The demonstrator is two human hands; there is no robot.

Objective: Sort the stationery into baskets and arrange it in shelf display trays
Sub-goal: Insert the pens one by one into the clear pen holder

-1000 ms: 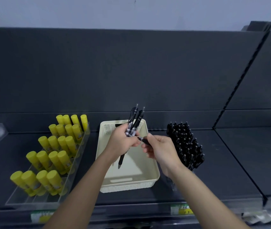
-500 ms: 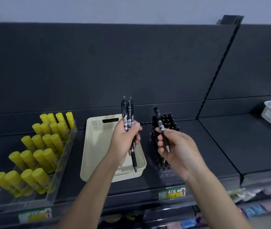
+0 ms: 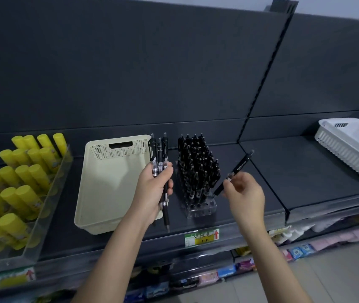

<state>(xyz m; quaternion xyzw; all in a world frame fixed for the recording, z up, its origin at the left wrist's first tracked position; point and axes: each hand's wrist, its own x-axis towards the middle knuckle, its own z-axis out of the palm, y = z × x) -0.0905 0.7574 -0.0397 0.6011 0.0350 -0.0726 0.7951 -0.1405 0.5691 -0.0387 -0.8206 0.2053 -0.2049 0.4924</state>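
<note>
Right hand (image 3: 244,193) grip pinches one black pen (image 3: 237,169), tip angled at the front-right holes of the clear pen display tray (image 3: 198,207); left hand (image 3: 154,189) grip wraps a bundle of pens (image 3: 160,158) just left of that tray. Tray mostly filled, front holes open; the cream basket (image 3: 108,193) left of it looks emptied, so only these few pens remain

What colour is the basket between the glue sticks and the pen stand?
Cream, a pale off-white basket; the head view shows it best.
</note>
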